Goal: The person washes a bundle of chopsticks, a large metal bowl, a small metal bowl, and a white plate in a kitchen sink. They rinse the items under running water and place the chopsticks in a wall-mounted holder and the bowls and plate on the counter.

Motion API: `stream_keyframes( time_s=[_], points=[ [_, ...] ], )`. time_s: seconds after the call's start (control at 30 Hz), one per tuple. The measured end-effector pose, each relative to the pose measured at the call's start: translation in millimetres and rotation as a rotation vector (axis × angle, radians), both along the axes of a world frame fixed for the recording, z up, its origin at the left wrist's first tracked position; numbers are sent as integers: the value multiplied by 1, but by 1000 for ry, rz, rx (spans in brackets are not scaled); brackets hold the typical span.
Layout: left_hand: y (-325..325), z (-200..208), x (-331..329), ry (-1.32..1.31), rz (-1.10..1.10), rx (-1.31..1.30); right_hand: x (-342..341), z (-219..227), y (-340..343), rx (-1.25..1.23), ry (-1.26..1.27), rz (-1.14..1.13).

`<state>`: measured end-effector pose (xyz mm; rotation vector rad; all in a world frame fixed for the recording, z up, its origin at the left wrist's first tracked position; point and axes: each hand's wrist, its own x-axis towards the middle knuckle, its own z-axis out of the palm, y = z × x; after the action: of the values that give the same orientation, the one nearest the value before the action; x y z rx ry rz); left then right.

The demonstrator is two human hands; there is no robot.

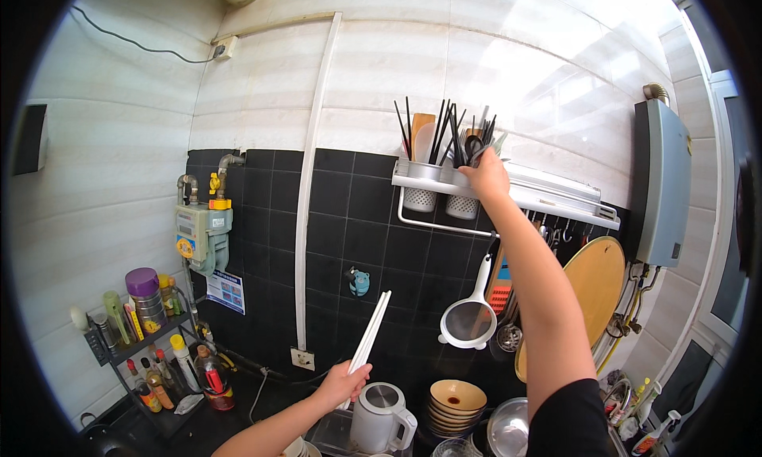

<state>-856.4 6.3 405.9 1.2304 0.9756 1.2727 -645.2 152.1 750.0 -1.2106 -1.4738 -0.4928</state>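
Observation:
A bundle of long white chopsticks (370, 335) points up and to the right out of my left hand (346, 382), which is closed round its lower part. Raised to the wall rack, my right hand (487, 175) is at the right-hand perforated utensil cup (462, 206), its fingers closed among the black chopsticks and spoons (474, 145). Whichever piece it grips, the hand and the crowded handles hide it. Beside it, the left-hand perforated cup (421, 197) bears black chopsticks and a wooden spatula (421, 128).
A white-rimmed strainer (468, 324) and a round wooden board (597, 286) hang below the rack. On the counter stand a white kettle (376, 417) and stacked bowls (458, 399). Bottles fill a shelf (151, 338) at the left; a water heater (660, 183) hangs at the right.

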Motion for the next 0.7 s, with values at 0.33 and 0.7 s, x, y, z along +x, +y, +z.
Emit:
stream_keyframes(
  time_s=[0.33,0.7],
  points=[
    [-6,23,-5,-256,-139,59,-35,-125,-100,-846,-374,561],
    [-25,55,18,-405,-609,35,-68,-172,-109,-1035,-163,1184]
  ],
)
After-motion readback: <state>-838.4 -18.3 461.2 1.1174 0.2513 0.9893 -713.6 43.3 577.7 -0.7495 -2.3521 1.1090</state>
